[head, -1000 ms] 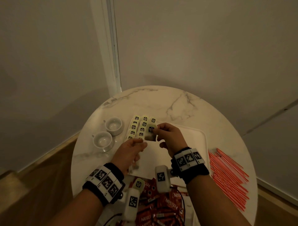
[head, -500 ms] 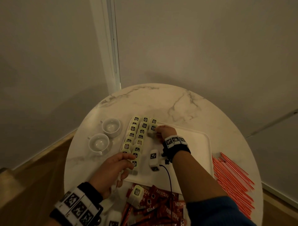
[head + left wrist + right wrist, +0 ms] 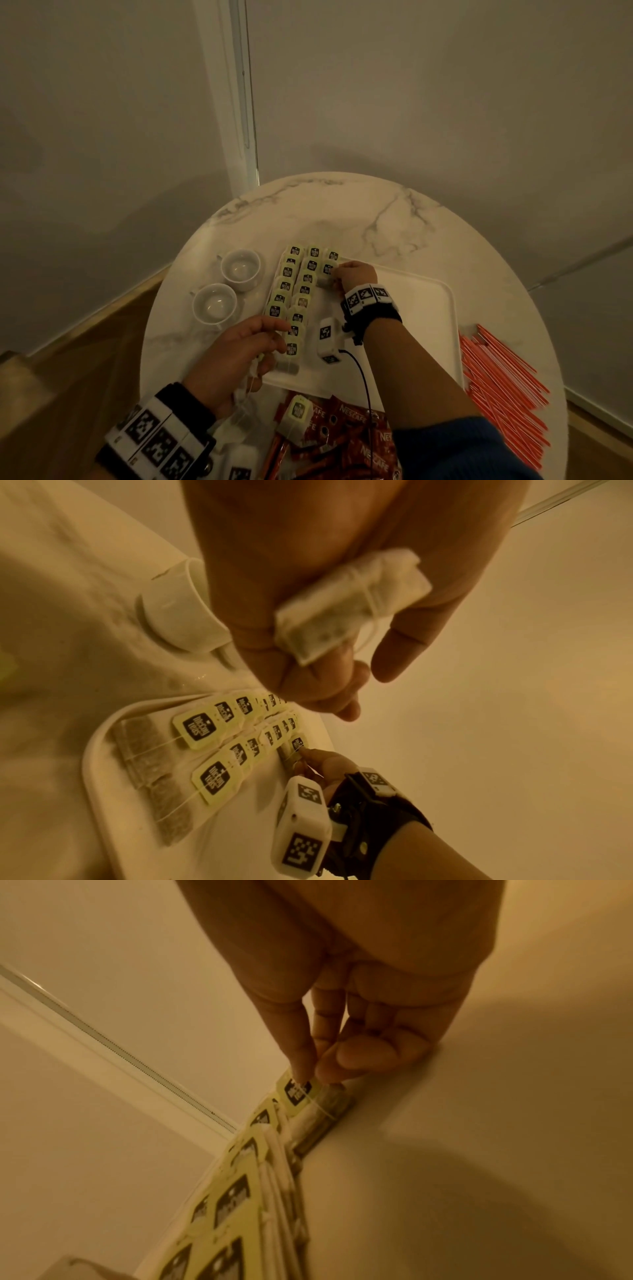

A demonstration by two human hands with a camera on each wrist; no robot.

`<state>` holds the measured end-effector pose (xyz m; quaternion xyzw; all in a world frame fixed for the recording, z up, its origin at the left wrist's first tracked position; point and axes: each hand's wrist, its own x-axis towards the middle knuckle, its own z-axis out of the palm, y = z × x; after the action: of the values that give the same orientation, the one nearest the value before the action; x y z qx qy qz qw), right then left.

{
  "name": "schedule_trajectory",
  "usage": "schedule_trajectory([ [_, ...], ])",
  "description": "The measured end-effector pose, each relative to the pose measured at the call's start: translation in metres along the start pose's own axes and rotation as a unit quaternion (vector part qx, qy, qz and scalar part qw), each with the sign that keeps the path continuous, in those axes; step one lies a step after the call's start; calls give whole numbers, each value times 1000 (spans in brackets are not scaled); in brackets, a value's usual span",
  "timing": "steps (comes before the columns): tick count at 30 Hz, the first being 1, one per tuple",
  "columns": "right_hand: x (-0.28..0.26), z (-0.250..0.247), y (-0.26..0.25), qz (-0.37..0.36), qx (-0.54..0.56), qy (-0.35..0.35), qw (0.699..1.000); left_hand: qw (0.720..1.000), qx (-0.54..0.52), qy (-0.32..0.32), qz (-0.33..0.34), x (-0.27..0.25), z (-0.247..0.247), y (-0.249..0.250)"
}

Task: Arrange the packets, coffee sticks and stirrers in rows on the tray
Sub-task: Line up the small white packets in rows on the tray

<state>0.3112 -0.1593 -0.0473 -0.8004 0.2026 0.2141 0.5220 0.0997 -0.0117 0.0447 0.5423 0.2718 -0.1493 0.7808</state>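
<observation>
- my right hand (image 3: 354, 274) is stretched out over the far left part of the white tray (image 3: 424, 329), forearm running diagonally across the tray, wrist bent down.
- right thumb and forefinger (image 3: 298, 1053) pinch the string and tag of a tea bag (image 3: 325, 275), the second one down in the third row; the bag lies flat on the tray, the other fingers are curled with the little-finger side resting on the tray.
- my left hand (image 3: 239, 356) sits at the near left corner of the tray, palm down, knuckles up, fingertips just over the near end of the rows.
- left fingers are curled around a small bundle of spare tea bags (image 3: 352, 601) pressed into the palm; thumb is free and slightly open.
- rows of tea bags (image 3: 294, 291): two long rows along the tray's left edge, overlapped with yellow-green tags up, plus the short third row beside them.
- one loose tea bag (image 3: 296, 416) lies on the pile of red nescafe coffee sticks (image 3: 346, 442) on the table near me, off the tray.
- red stirrers (image 3: 503, 387) fanned out on the marble table (image 3: 342, 212) right of the tray, off the tray.
- two white cups (image 3: 226, 287) on the table left of the tray.
</observation>
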Motion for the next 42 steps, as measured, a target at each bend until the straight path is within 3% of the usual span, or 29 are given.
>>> schedule_trajectory([
  [8, -1, -5, 2, -5, 1, 11, 1000, 1000, -6, -12, 8, -2, 0, 2],
  [13, -36, -20, 1, -34, 80, -1, 996, 993, -77, -2, 90, -7, 11, 6],
  [16, -91, -29, 0, -84, 96, -114, 985, 976, -149, 2, 157, -9, 20, 15],
  [20, -166, -32, 7, -115, 55, -323, 938, 963, -196, -19, 184, -11, 38, 25],
  [22, -187, -33, 12, -136, 74, -360, 920, 956, -227, -33, 182, -14, 47, 29],
  [30, -206, -52, 14, -203, 126, -308, 921, 947, -234, -118, 187, -23, 58, 22],
  [33, -207, -58, 12, -232, 143, -231, 934, 963, -133, -27, 233, -23, 56, 12],
  [35, -206, -59, 11, -287, 103, -122, 944, 957, -2, 84, 278, -24, 55, 7],
  [36, -206, -58, 12, -330, 61, -55, 940, 950, 39, 109, 290, -27, 57, 6],
  [39, -209, -52, 14, -471, -53, 73, 877, 957, 30, 81, 277, -31, 68, 4],
  [42, -213, -48, 18, -533, -103, 74, 836, 967, -44, 48, 245, -32, 77, 4],
])
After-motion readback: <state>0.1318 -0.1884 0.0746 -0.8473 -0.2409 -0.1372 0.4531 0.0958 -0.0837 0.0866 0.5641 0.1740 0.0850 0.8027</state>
